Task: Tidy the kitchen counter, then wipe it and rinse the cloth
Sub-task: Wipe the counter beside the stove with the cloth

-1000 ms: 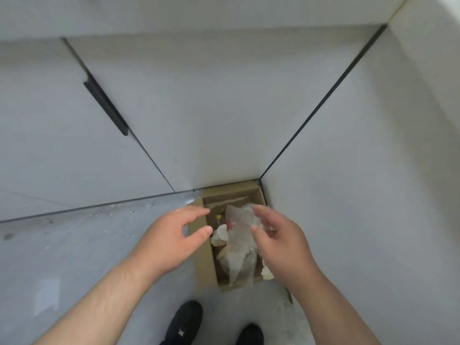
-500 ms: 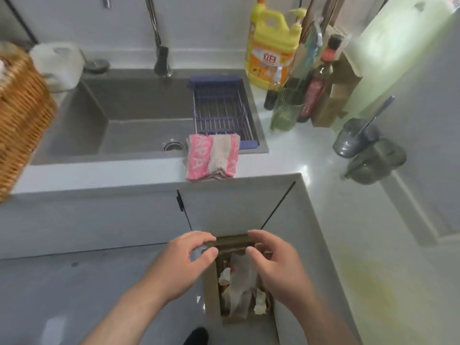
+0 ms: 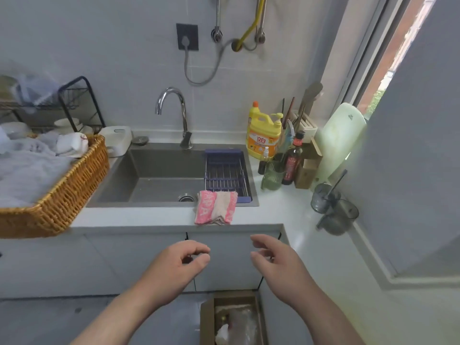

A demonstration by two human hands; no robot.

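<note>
A pink and beige cloth (image 3: 216,207) hangs folded over the front rim of the steel sink (image 3: 159,175), on the white counter (image 3: 306,220). My left hand (image 3: 178,266) and my right hand (image 3: 276,261) hover side by side in front of the cabinet doors below the cloth. Both have loosely curled fingers and hold nothing. On the floor under them stands a cardboard box (image 3: 207,317) with crumpled paper and plastic waste (image 3: 239,324) inside.
A wicker basket (image 3: 64,195) of cloths sits at the counter's left. A blue rack (image 3: 226,174) spans the sink beneath the tap (image 3: 174,108). Yellow detergent (image 3: 263,138), bottles, a green cup (image 3: 272,175) and two grey cups (image 3: 333,207) crowd the right corner.
My view lifted from the waste box on the floor up to the sink and counter. The plastic wrapper my right hand held now lies in the box, and both hands rose empty.
</note>
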